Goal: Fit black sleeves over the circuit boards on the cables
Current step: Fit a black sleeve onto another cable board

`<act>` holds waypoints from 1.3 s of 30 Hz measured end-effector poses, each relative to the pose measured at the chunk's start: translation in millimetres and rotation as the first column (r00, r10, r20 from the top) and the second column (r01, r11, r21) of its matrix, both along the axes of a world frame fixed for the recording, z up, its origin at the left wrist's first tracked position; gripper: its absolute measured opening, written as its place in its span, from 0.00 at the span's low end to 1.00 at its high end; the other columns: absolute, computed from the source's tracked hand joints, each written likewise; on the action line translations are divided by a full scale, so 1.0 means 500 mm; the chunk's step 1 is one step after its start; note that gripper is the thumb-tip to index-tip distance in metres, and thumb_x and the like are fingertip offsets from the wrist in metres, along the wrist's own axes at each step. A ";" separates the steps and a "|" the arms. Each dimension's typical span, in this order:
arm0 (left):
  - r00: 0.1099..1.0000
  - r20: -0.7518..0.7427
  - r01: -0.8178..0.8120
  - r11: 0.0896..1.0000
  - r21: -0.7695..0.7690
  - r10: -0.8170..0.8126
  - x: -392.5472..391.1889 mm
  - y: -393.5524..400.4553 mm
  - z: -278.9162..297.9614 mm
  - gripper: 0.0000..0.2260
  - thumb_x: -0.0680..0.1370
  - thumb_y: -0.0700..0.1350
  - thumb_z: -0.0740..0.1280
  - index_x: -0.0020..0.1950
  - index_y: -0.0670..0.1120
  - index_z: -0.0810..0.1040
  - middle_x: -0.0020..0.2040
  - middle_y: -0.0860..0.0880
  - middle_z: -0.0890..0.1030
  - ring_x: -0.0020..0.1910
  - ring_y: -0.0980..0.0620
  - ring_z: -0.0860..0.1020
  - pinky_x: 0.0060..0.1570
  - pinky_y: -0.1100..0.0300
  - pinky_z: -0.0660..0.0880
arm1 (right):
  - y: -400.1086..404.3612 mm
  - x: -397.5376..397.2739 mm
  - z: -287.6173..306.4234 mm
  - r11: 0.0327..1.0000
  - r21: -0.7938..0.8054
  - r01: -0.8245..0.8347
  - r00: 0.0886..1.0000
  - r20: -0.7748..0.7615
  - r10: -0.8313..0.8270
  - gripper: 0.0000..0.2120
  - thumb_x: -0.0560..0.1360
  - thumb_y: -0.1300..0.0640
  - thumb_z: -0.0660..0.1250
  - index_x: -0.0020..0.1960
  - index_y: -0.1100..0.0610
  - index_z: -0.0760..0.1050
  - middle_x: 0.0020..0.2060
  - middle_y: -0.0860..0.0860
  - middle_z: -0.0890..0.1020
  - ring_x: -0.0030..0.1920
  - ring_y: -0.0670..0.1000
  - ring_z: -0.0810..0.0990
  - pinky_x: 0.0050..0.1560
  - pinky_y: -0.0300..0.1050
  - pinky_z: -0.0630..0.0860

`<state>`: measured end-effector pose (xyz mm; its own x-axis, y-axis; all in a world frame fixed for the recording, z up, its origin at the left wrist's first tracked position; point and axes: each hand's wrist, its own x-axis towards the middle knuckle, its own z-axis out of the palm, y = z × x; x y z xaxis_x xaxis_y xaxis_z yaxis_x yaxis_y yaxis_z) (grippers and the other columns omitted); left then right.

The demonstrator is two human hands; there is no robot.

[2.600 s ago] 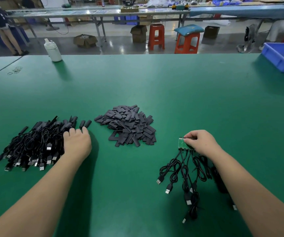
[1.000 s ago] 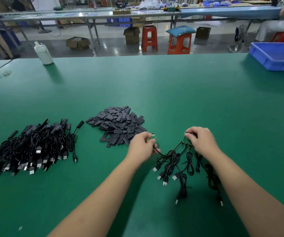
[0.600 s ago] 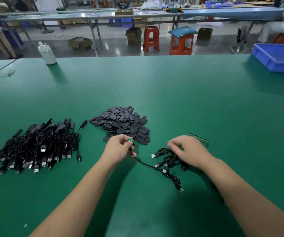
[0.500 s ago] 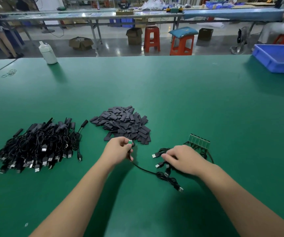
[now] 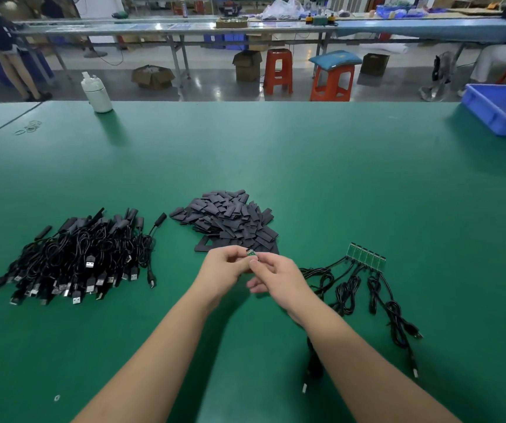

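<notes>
Both hands meet at centre-near of the green felt-topped workbench (image 5: 322, 178), raised just above the surface. Left hand (image 5: 226, 271): fingers curled, thumb + forefinger pinching a small green circuit board (image 5: 251, 253) on a thin black cable; the board's top edge shows between the two hands. Right hand (image 5: 279, 277): fingers curled, tips also on the same board from the right side, thumb nail facing up. Cable run below the hands is hidden by the wrists; one black USB end (image 5: 305, 387) lies near, under the right forearm, cannot tell if it is the same cable. Just beyond the hands, touching distance: loose heap of flat black sleeves (image 5: 230, 218), pile approx. mid-table. Right of the hands: row of six green circuit boards (image 5: 366, 258) side by side on the felt, each w/ a coiled black cable (image 5: 380, 294) trailing toward the near edge. Far left of the hands, well apart: big tangle of black USB cables w/ sleeves fitted (image 5: 81, 254), plugs pointing near. Far side: white plastic bottle (image 5: 97, 93) at the far-left table edge; blue plastic bin (image 5: 503, 112) at far right. No sleeve visible on the held board.
</notes>
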<state>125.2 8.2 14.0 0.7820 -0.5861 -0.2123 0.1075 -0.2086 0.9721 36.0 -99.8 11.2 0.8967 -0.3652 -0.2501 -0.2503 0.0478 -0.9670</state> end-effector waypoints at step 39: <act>0.927 0.334 0.062 0.946 0.318 -0.173 0.015 0.092 -0.069 0.12 0.76 0.44 0.73 0.59 0.52 0.83 0.52 0.58 0.84 0.51 0.65 0.79 0.58 0.66 0.72 | -0.037 -0.009 -0.065 0.981 0.093 -0.168 0.964 -0.192 0.183 0.09 0.82 0.61 0.62 0.57 0.59 0.81 0.31 0.48 0.75 0.27 0.45 0.71 0.31 0.40 0.74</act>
<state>133.0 53.9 -20.3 0.7668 -0.6317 -0.1138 -0.2736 -0.4821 0.8323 31.4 -118.2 -21.4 0.8744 -0.1799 -0.4507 -0.4482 0.0565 -0.8921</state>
